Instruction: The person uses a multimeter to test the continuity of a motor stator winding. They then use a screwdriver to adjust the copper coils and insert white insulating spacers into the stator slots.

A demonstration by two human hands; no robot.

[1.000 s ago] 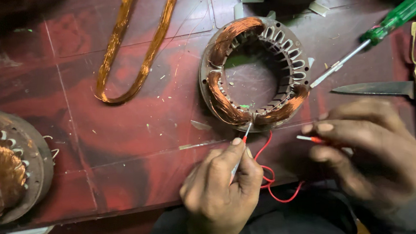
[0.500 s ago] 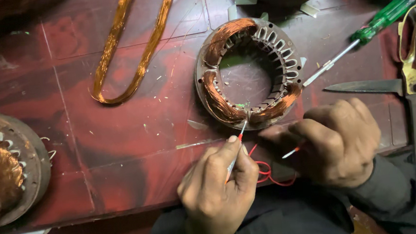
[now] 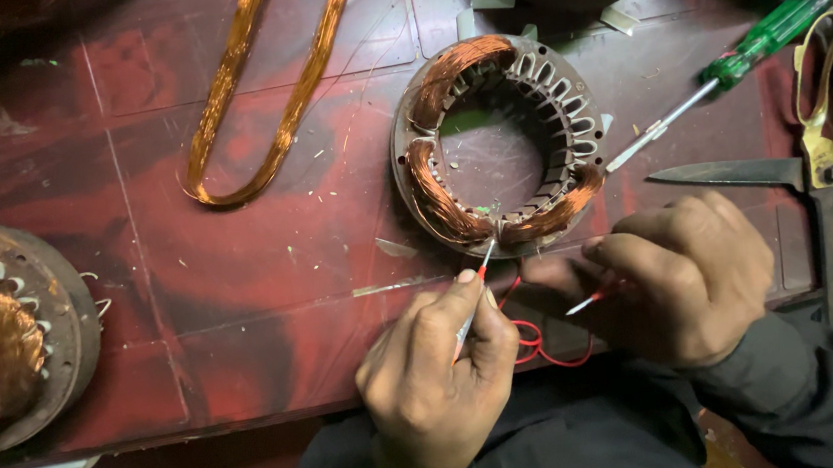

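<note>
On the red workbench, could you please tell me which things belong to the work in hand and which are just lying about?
In hand:
- left hand pinching a thin red wire
- right hand holding another red wire end
- round metal stator with copper windings

Lying about:
- green-handled screwdriver
- brass-handled scissors
- loose copper coil loop
- second wound stator

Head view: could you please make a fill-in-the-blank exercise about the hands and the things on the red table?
1. The left hand pinches a thin wire whose tip reaches the round stator wound with ____ wire.
2. The screwdriver has a ____ handle.
3. The scissors lie on the ____ side of the right hand.
4. Between the two hands, a ____ wire curls in a loop.

Missing words: copper; green; right; red
</note>
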